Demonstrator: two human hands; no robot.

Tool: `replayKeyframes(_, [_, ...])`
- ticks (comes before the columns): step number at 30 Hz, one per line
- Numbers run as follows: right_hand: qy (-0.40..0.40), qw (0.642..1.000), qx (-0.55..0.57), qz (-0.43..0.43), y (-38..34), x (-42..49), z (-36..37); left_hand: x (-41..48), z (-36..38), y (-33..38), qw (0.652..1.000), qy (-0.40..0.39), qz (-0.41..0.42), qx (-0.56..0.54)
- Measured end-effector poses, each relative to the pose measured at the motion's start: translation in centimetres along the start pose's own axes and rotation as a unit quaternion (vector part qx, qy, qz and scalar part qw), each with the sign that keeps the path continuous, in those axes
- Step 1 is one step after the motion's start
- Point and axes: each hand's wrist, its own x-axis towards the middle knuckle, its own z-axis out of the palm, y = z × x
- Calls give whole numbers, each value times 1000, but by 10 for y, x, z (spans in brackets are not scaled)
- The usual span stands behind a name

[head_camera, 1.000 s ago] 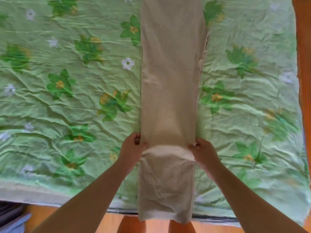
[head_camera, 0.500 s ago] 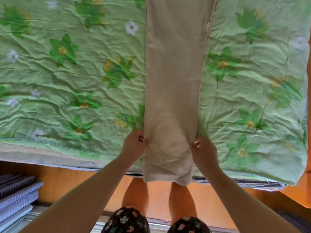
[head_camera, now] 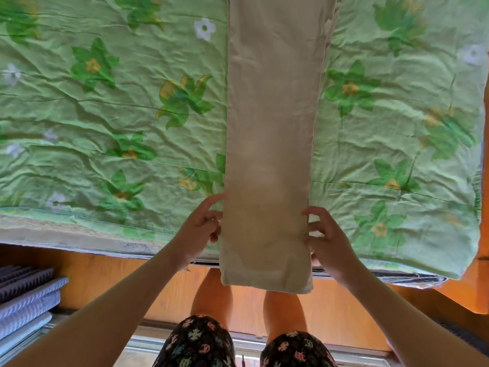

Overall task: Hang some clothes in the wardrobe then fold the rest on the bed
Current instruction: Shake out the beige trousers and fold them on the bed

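Note:
Long beige trousers (head_camera: 272, 123), folded lengthwise into a narrow strip, lie down the middle of the bed on the green flowered bedspread (head_camera: 119, 109). Their near end hangs a little over the bed's front edge. My left hand (head_camera: 198, 229) is at the strip's left edge, index finger straight and touching it, the other fingers loosely curled beside the cloth. My right hand (head_camera: 325, 237) is at the right edge, its fingertips against the cloth and spread apart. Neither hand plainly pinches the fabric.
The wooden bed frame (head_camera: 105, 282) runs below the mattress edge, with my legs and patterned shorts (head_camera: 201, 343) right in front of it. A stack of grey ribbed items (head_camera: 26, 295) sits on the floor at lower left. An orange wooden corner (head_camera: 473, 287) is at right.
Both hands pinched the trousers' edges before; now their fingers have loosened and spread. The view has tilted down, showing the bed frame and my legs.

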Motion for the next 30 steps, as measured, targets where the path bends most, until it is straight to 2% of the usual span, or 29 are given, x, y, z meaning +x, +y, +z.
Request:
replayKeyframes(3, [-73,995,72,17,-20,2,-12,9,-9,16,985,6,105,134])
replayKeyframes(5, [-91,993,81,-5,-35,5,-19,15,-12,27,935,34,242,259])
replayKeyframes(7, [-64,992,-4,-106,-49,12,-20,25,-14,40,872,68,348,338])
replayKeyframes(8, [-37,979,-84,-182,-58,15,-20,31,-13,49,855,79,376,349])
replayKeyframes(10, [8,927,-196,-321,-83,22,-22,43,-13,72,848,94,406,326])
replayKeyframes(11, [15,915,-180,-362,-95,31,-27,53,-14,87,862,98,404,291])
replayKeyframes(13, [-20,934,-30,-357,-132,57,-35,77,-18,124,936,89,312,140])
replayKeyframes(14, [-39,947,55,-314,-153,75,-37,92,-20,143,968,70,237,39])
replayKeyframes(15, [-55,960,112,-249,-171,95,-37,111,-21,157,984,54,167,-37])
replayKeyframes(16, [-67,973,126,-180,-183,115,-36,130,-23,165,990,45,109,-72])
replayKeyframes(19, [-106,992,58,-26,-176,160,-27,167,-20,153,997,19,-13,-73])
replayKeyframes(21, [-104,994,25,25,-154,167,-20,168,-18,128,996,-1,-35,-83])
replayKeyframes(22, [-96,994,34,25,-143,166,-19,164,-18,113,996,-7,-37,-81])
replayKeyframes(25, [-64,996,53,-15,-127,158,-18,144,-12,84,1000,6,-4,-24])
replayKeyframes(28, [-20,997,-8,-76,-122,148,-13,134,-2,81,994,64,55,65])
replayKeyframes(30, [-7,994,-32,-103,-119,140,-12,128,-2,83,993,64,65,81])
